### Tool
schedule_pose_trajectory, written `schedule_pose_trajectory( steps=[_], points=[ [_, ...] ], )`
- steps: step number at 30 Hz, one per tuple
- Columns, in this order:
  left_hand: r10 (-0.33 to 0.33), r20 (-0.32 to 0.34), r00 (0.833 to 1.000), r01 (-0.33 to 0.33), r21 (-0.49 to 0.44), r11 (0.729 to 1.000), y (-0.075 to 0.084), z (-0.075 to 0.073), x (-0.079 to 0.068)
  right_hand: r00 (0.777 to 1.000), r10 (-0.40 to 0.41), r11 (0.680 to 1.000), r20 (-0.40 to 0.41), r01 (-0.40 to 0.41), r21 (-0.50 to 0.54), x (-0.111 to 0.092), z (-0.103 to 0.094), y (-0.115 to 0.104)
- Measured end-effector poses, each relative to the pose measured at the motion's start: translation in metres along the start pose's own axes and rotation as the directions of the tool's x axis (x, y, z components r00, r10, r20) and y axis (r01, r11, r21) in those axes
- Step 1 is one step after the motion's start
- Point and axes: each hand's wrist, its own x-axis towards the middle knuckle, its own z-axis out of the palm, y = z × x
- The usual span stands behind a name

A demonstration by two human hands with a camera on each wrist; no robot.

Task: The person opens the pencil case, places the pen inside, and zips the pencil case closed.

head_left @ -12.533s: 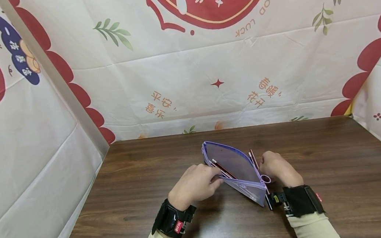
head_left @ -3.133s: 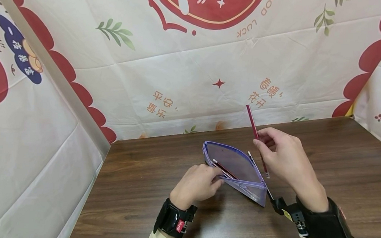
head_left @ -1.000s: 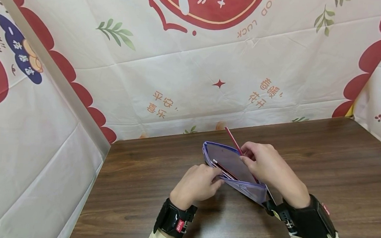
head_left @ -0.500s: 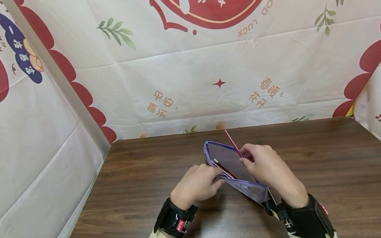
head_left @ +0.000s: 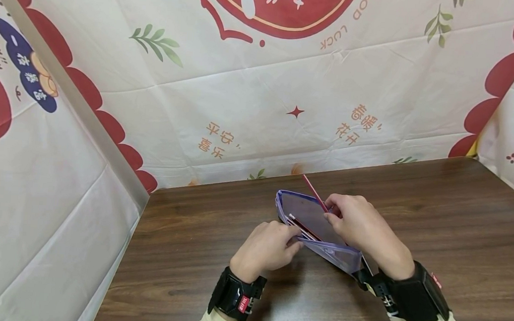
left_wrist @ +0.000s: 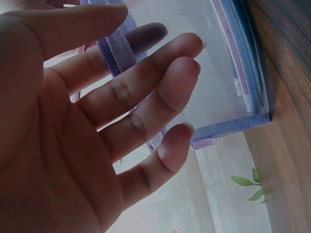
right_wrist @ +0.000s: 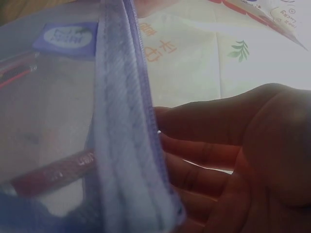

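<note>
A purple mesh pencil case (head_left: 346, 259) lies on the table with its zip mouth spread wide. My left hand (head_left: 263, 248) pinches the near zip edge between thumb and index finger; in the left wrist view that fingertip shows dimly through the mesh (left_wrist: 204, 82). Between the thumb and fingers of my right hand (head_left: 354, 221) is a red pencil (head_left: 312, 188), slanted, its upper end above the case. Its lower part shows through the case wall in the right wrist view. Several pencils (head_left: 304, 227) lie inside, near my left fingers.
Another pencil (head_left: 367, 264) lies outside the case's right end, mostly hidden by my right wrist. The brown wooden table (head_left: 178, 269) meets a printed white cloth (head_left: 252, 95) at the back. A cloth-covered panel (head_left: 53, 191) stands along the left.
Since the earliest frame, my right hand has lifted the red pencil from beside the case, swung it left and lowered it into the mouth. Both hands are nearly still over the last second.
</note>
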Motion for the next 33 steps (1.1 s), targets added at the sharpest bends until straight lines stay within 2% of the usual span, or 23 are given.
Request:
schedule_pose_trajectory(
  steps=[25,33],
  points=[
    [-0.014,0.018,1.0,0.014,-0.008,1.0,0.0,0.001,0.001,1.0,0.0,1.0,-0.015,0.0,0.002,-0.001,-0.004,0.002],
    [-0.01,0.021,1.0,0.01,-0.007,1.0,-0.001,0.001,0.0,0.998,-0.003,1.0,-0.057,0.003,0.0,-0.001,-0.01,0.006]
  ],
)
